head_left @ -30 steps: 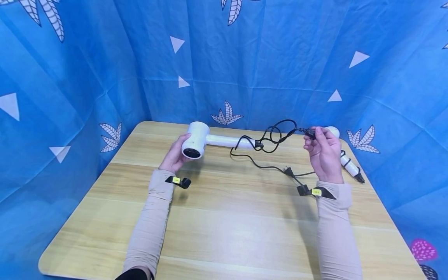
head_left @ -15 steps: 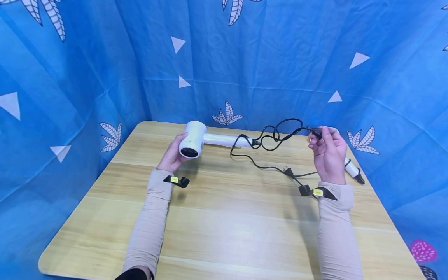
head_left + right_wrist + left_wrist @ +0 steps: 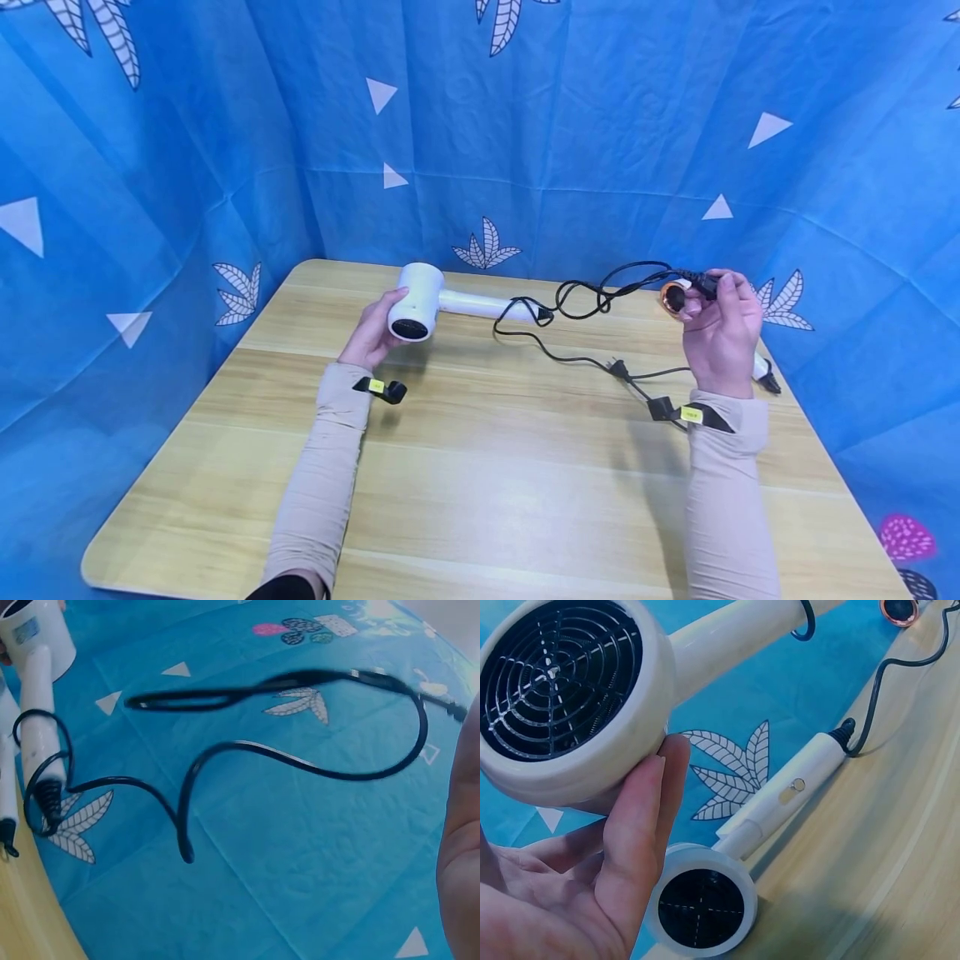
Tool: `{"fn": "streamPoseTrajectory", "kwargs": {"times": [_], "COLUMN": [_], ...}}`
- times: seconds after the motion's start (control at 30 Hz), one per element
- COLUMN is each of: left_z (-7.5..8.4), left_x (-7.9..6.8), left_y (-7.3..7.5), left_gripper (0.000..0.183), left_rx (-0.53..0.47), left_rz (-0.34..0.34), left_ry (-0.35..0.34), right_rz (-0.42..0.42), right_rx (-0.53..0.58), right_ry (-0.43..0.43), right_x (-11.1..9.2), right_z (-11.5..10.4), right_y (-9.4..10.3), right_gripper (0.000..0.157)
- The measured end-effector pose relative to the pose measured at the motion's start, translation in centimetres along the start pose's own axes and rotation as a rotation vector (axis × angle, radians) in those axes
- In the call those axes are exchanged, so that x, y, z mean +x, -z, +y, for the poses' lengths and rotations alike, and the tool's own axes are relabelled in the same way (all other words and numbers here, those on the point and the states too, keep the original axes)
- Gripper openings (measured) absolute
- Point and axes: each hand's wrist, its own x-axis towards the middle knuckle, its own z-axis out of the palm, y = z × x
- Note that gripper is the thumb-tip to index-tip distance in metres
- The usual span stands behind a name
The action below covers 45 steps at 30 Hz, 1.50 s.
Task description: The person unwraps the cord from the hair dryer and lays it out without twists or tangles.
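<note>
My left hand grips a white hair dryer by its round head, above the table. In the left wrist view its dark grille faces the camera, with my fingers against the underside of the head. The handle points right, and a black cord runs from its end in loose loops. Its black plug is pinched between the thumb and fingers of my right hand. In the right wrist view only an edge of that hand shows, beside the twisted cord; the plug is out of that view.
A second white hair dryer lies on the wooden table behind the held one. Another black plug rests on the tabletop. At the back right is an item with a copper-coloured ring, partly behind my right hand. A blue curtain surrounds the table.
My right hand has moved to the right with the plug, drawing the cord loops along and uncovering the copper-coloured ring. My left hand and the hair dryer have barely shifted.
</note>
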Motion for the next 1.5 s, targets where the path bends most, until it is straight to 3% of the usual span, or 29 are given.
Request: {"fn": "streamPoseTrajectory", "kwargs": {"times": [0.33,0.63,0.77,1.07,1.5], "left_z": [-0.2,-0.1,0.0,0.3,0.8], "left_x": [0.2,0.2,0.3,0.0,-0.5], "left_y": [-0.3,-0.2,-0.2,-0.4,-0.7], "left_gripper": [0.039,0.044,0.044,0.042,0.06], "left_rx": [-0.012,-0.134,-0.186,-0.227,-0.247], "left_rz": [0.047,0.082,0.073,0.059,0.022], "left_ry": [-0.007,-0.001,-0.001,-0.011,-0.016], "right_rz": [-0.141,-0.328,-0.338,-0.266,-0.048], "right_rx": [0.092,0.249,0.189,-0.051,-0.422], "right_ry": [0.003,-0.115,-0.14,-0.243,-0.305], "right_x": [-0.3,-0.4,-0.4,-0.5,0.5], "right_z": [-0.4,-0.6,-0.5,-0.6,0.0], "right_y": [-0.1,0.1,0.3,1.2,2.2], "right_gripper": [0.015,0.016,0.016,0.026,0.021]}}
